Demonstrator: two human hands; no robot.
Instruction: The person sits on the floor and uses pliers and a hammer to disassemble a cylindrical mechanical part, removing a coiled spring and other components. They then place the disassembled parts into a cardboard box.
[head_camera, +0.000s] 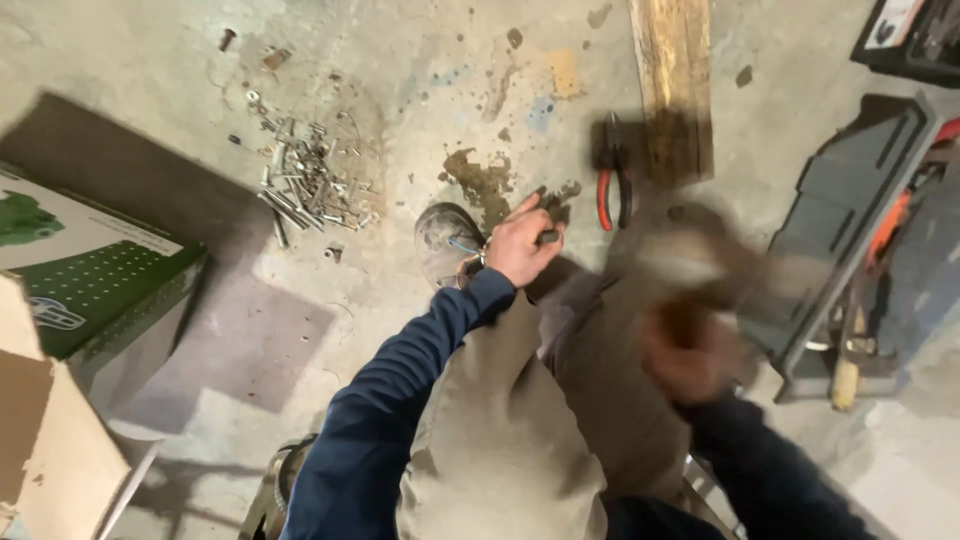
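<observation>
My left hand (520, 243) reaches down past my knee and pinches a small dark metal piece (547, 237) against the concrete floor, beside my shoe (445, 240). My right hand (685, 350) is raised over my right leg and strongly blurred; it grips a handle with a blurred head (690, 250) above it, apparently a hammer. Red-handled pliers (613, 187) lie on the floor just beyond the left hand, next to a wooden plank (675, 90).
A heap of screws and bolts (305, 185) lies on the floor at the upper left. A green and white cardboard box (85, 265) stands at the left. An open dark toolbox (850, 230) with tools sits at the right.
</observation>
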